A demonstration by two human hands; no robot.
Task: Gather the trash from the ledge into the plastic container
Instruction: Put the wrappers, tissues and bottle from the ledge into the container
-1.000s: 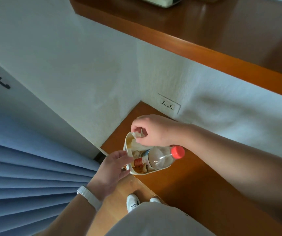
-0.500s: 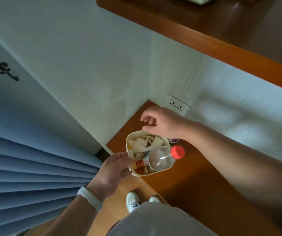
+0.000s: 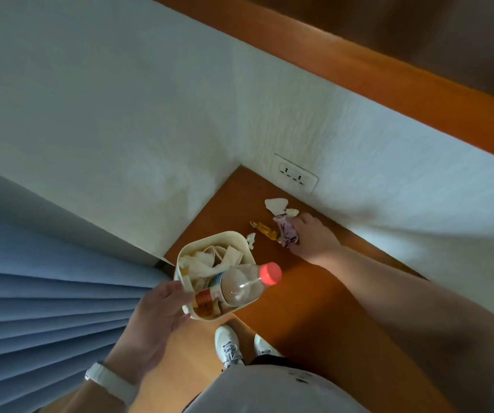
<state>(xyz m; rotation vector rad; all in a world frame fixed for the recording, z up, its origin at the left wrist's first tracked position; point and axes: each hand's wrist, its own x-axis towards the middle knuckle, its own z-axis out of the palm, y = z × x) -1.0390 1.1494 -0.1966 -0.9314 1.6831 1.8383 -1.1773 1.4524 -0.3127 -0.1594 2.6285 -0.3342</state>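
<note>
My left hand [image 3: 156, 317] grips the near-left rim of a cream plastic container [image 3: 241, 244], held over the front edge of the wooden ledge [image 3: 323, 299]. Inside lie crumpled white papers [image 3: 201, 260] and a clear bottle with a red cap [image 3: 244, 286] that sticks out to the right. My right hand [image 3: 314, 238] rests on the ledge near the wall, fingers touching a pink wrapper [image 3: 287, 234]. Beside it lie a gold wrapper [image 3: 266, 231], a torn white scrap [image 3: 275, 205] and a small white bit [image 3: 251, 238].
A white wall with a double socket [image 3: 296, 177] backs the ledge. A second wooden shelf [image 3: 388, 76] runs overhead at the upper right. Blue pleated curtain [image 3: 46, 308] hangs at the left. My white shoes [image 3: 229, 344] stand on the floor below.
My right hand has left the container's rim and gone right and back to the wrappers by the wall. The view has tilted, so the loose trash on the ledge shows.
</note>
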